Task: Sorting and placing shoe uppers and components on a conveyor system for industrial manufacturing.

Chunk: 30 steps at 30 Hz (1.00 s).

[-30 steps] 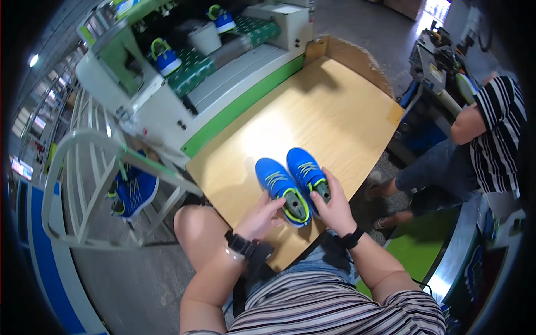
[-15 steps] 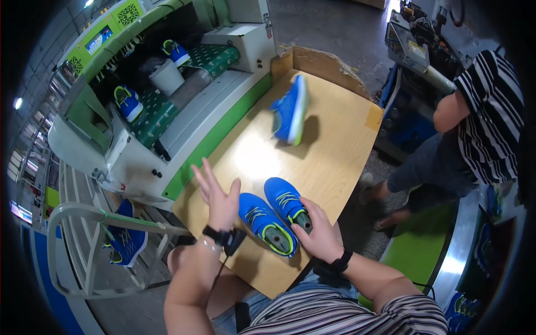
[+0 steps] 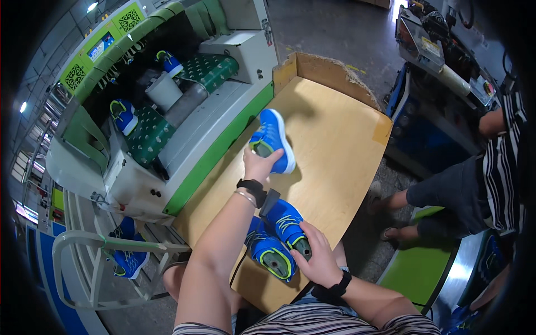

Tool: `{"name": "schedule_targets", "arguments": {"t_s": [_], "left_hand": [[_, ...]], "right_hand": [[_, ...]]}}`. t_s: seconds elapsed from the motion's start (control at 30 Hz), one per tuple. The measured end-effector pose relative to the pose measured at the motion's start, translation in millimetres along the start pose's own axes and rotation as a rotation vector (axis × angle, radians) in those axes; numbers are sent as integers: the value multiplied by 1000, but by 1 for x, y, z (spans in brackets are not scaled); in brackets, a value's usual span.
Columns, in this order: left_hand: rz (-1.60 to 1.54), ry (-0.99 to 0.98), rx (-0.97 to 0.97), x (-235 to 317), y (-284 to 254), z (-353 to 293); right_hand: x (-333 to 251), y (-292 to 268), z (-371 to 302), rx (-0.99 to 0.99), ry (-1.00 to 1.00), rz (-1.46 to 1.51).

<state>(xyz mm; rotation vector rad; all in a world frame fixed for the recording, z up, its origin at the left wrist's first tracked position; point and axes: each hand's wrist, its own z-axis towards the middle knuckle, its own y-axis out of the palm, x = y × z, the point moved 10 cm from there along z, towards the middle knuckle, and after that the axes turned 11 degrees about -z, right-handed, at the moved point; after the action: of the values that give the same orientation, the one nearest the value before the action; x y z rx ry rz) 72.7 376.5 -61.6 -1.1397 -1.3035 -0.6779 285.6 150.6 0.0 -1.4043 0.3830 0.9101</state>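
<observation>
A blue sneaker (image 3: 274, 133) with a white sole and lime-green collar is in my left hand (image 3: 260, 164), whose fingers and thumb wrap its heel over the wooden tabletop (image 3: 335, 145). Nearer me, a pair of matching sneakers rests side by side on the tabletop. My right hand (image 3: 319, 258) closes on the heel of the right-hand sneaker (image 3: 286, 220). The left-hand sneaker (image 3: 263, 244) of the pair lies against it, partly covered by my left wrist's strap and black device. Dark inserts show inside both shoes of the pair.
At the left, a white-and-green machine (image 3: 209, 125) holds blue shoes on green studded pads (image 3: 151, 134). A metal rack (image 3: 120, 244) with more blue shoes stands below it. A co-worker in a striped shirt (image 3: 499, 173) stands at the right. Torn cardboard (image 3: 329, 75) edges the table's far end.
The single shoe, loose and blurred over the tabletop before, is now in my left hand, which reached forward and closed on it. My right hand stays on the pair. The co-worker shifted right.
</observation>
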Motion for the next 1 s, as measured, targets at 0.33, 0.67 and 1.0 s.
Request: {"name": "schedule_targets", "arguments": {"t_s": [0.33,0.67,1.0], "left_hand": [[-757,-425,-323,24,6,-26],[-348,441,313,188,-270,-31],[155,578,731,185,-328,14]], "right_hand": [[6,14,-5,-204,76,135],[34,-14,66,46,253,716],[-172,-3,430,370,-401,-70]]}}
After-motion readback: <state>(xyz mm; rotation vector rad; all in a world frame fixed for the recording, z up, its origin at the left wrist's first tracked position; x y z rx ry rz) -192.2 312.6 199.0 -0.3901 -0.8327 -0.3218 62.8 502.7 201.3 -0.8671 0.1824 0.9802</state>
